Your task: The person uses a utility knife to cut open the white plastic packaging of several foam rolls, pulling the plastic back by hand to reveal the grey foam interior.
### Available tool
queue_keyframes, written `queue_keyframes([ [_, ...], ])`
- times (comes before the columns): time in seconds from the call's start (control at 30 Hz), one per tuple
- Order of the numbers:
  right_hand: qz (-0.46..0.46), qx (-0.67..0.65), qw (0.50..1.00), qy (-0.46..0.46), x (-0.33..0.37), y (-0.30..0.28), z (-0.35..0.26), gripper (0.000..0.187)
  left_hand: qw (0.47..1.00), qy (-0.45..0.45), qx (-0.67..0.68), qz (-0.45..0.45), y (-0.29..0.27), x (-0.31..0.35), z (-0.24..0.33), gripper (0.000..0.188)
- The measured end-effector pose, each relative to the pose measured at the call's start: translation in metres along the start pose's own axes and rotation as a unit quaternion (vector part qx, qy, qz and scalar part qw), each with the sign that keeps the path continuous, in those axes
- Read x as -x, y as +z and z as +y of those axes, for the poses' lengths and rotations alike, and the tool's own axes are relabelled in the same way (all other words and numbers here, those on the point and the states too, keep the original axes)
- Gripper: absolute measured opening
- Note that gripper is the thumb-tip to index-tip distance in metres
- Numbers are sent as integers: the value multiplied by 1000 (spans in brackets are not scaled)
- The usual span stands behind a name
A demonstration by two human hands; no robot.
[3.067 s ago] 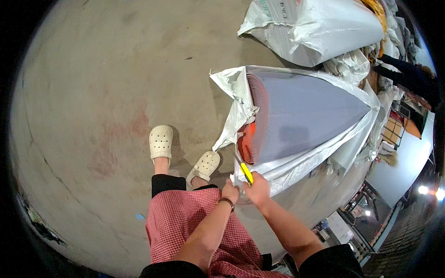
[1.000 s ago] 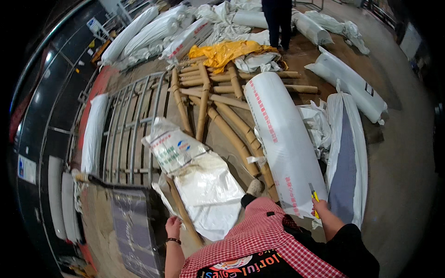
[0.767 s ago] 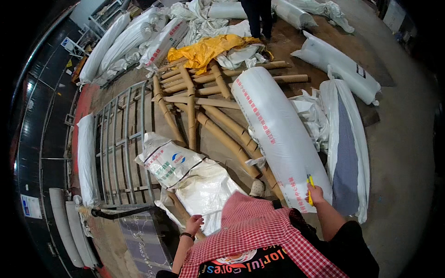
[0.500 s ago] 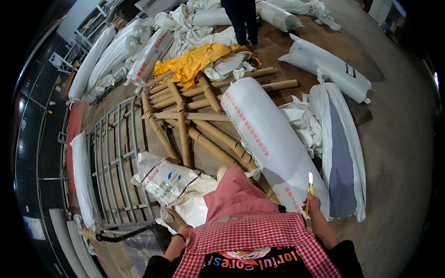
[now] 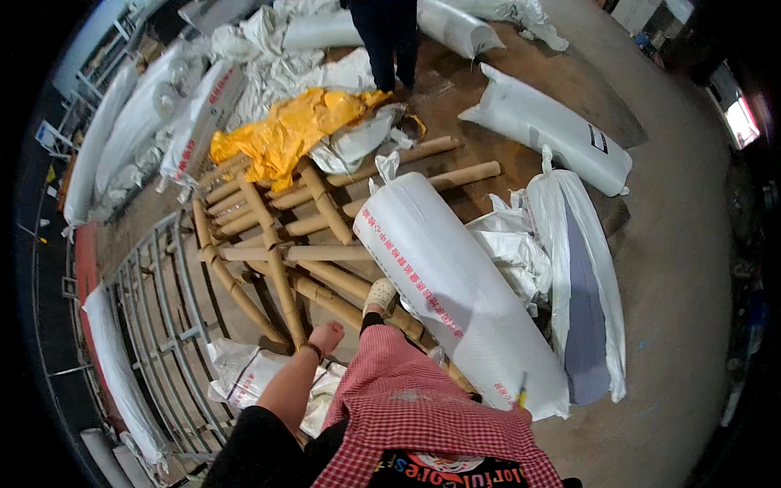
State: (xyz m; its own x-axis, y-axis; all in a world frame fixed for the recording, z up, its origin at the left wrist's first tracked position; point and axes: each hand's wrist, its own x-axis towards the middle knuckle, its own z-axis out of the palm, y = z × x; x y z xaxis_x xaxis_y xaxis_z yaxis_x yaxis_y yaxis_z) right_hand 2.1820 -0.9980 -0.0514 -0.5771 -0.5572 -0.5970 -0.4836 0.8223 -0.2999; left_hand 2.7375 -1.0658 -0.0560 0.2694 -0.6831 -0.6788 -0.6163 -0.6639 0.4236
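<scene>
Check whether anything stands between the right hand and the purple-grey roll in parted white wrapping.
Yes: the lower end of the long white plastic-wrapped roll lies between the right hand and the purple-grey roll, then the white wrapping's left flap.

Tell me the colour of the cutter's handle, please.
Yellow: the cutter's handle shows in the head view.

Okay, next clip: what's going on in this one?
A person in a red checked apron holds a yellow cutter in the right hand, over the near end of a white wrapped roll; whether it touches is unclear. The left hand is near some cardboard tubes, with nothing visible in it. To the right, a grey roll lies in open white wrapping. Farther off, someone in dark trousers stands.
</scene>
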Motion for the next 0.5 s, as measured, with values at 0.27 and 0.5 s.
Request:
queue_keyframes([
  [0.27, -154, -337, 926, -70, 76, 5, -277, 32, 995, 8, -89, -51, -104, -161, 65, 29],
  [0.5, -115, -225, 967, -7, 74, 28, -277, 31, 991, 61, -102, -55, -116, -258, 140, 31],
])
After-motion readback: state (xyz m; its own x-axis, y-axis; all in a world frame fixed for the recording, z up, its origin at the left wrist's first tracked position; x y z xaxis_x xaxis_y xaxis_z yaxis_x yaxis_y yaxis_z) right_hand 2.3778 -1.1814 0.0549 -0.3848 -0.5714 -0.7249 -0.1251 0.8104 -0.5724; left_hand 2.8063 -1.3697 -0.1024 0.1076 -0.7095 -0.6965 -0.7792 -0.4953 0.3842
